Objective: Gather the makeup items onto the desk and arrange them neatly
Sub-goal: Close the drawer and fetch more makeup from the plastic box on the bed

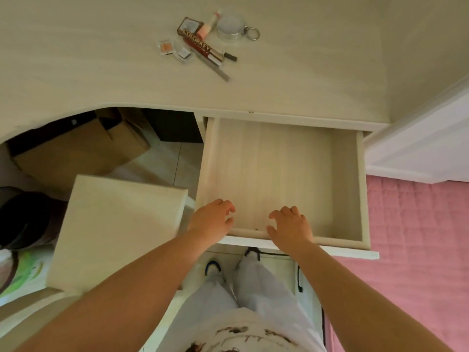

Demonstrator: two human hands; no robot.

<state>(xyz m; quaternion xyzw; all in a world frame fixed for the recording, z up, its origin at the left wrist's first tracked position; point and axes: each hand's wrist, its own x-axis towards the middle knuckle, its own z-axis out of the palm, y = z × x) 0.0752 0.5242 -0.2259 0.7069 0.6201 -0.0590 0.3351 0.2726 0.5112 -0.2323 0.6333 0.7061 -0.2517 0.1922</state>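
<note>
Makeup items lie in a loose pile at the back of the pale wooden desk (76,72): a round silver compact (230,27) with a key ring, a brown palette (190,25), a COLORKEY box (203,48), a pink tube (206,29), two small clear eyeshadow pots (166,47) and thin pencils (218,71). Below the desk a drawer (361,189) is pulled out, with nothing visible inside it. My left hand (212,219) and my right hand (290,226) hover over the drawer's front edge, fingers spread, holding nothing.
A cream padded stool (114,229) stands left of the drawer. Cardboard boxes (76,148) sit under the desk. A pink quilted bed (418,237) lies to the right, beside a white frame (418,148). My legs stand below the drawer front.
</note>
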